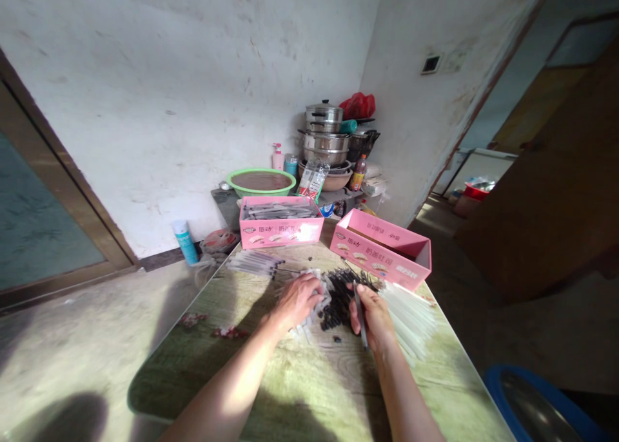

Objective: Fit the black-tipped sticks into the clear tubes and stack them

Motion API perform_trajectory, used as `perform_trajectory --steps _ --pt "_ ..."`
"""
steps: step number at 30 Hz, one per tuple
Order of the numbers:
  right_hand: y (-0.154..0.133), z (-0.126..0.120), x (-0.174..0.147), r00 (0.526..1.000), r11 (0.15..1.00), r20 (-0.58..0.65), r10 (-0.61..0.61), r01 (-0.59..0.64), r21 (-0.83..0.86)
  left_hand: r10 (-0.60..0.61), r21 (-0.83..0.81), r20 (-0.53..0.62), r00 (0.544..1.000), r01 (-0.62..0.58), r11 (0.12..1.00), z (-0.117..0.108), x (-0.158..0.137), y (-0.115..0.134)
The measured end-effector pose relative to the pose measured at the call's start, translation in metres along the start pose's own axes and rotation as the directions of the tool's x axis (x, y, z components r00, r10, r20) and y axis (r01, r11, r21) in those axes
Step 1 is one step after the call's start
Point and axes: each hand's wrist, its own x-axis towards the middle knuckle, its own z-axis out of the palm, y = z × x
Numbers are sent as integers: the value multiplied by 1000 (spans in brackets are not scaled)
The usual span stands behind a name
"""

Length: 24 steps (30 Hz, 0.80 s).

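My right hand (372, 313) is closed around a slim dark grey pen (360, 316), which points down toward me. The fingers of my left hand (302, 297) are curled over a heap of small whitish translucent pieces (304, 331); whatever they pinch is hidden. Between my hands lies a pile of small black pen parts (333, 314). Beside my right hand is a fan of long translucent white tubes (409, 316). Beyond my left hand rests a bundle of clear sticks with dark ends (254, 263).
A pink box (280, 234) full of dark pens stands at the table's far edge. Another pink box (380, 252) stands open to its right. Behind are a green-rimmed basin (261, 189) and stacked steel pots (325, 147). A blue-rimmed tub (503, 381) sits at lower right.
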Motion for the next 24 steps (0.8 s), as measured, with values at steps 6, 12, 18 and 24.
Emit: perform_trajectory --steps 6,12,18,24 --pt "-2 6 -6 983 979 181 29 8 -201 -231 -638 -56 971 143 756 13 6 -8" --pt "3 5 -9 959 946 282 -12 102 -307 -276 -794 -18 961 154 588 15 9 -10" --pt "7 5 -8 956 894 293 -16 145 -424 -296 -786 -9 955 176 593 9 9 -6" --pt "6 7 -9 952 885 307 -14 155 -440 -261 -766 8 965 174 619 12 9 -4"
